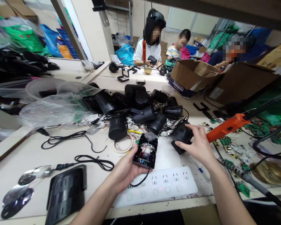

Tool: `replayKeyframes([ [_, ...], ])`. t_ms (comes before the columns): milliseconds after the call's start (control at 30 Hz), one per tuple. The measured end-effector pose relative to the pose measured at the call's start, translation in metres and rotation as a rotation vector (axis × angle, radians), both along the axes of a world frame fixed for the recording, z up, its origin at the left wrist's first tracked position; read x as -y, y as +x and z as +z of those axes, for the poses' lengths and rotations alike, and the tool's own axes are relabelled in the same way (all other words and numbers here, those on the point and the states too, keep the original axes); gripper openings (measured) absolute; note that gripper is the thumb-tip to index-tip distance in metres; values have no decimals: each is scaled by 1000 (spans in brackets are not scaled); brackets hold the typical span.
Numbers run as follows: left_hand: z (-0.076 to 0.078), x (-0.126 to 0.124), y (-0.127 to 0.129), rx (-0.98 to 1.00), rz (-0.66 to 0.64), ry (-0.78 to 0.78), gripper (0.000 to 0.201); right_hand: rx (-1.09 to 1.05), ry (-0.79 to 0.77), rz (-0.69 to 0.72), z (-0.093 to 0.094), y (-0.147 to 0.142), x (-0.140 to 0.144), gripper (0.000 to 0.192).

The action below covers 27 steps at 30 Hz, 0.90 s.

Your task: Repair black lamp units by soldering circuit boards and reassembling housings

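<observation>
My left hand (131, 162) is closed around an open black lamp housing (152, 145), tilted so its inside shows a small motor, red and blue wires and a circuit board. A black cord (144, 181) hangs from its lower end, over a white power strip (164, 184). To the right, my right hand (199, 142) grips a black plastic housing cover (182, 134) between thumb and fingers. A screwdriver (198, 165) with a blue tip lies just below that hand. Beside the left hand is a cream-coloured ring (124, 147) on the table.
Black cylindrical housings (140, 100) pile up ahead. An orange electric screwdriver (227, 126) hangs at right, near green circuit boards (243, 187). Coiled cords (93, 161), reflective discs (17, 200) and a black shell (66, 190) lie left. Cardboard boxes (192, 72) and several people (150, 47) are beyond.
</observation>
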<state>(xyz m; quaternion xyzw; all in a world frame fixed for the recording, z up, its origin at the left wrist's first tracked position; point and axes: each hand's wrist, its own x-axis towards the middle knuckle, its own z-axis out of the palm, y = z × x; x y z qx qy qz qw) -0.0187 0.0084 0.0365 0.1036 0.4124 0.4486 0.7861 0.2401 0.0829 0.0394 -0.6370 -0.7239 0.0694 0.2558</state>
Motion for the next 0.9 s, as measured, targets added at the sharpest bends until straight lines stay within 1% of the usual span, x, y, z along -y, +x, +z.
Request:
replayKeyframes([
  [100, 1, 0, 1, 26, 24, -51, 37, -136, 53, 25, 4, 1, 5, 67],
  [200, 1, 0, 1, 56, 21, -64, 36, -318, 30, 65, 7, -1, 12, 67],
  [400, 2, 1, -1, 120, -9, -72, 35, -703, -171, 150, 10, -9, 21, 68],
  [533, 4, 0, -1, 131, -23, -74, 36, -985, -317, 328, 17, -20, 24, 72],
  [633, 7, -1, 0, 133, -14, -82, 37, -1063, -403, 423, 23, -33, 26, 76],
  [733, 10, -2, 2, 144, 0, -94, 36, -1133, -449, 422, 21, -43, 26, 72],
  [900, 12, -3, 1, 159, 3, -101, 39, -1190, -490, 417, 9, -49, 20, 68],
])
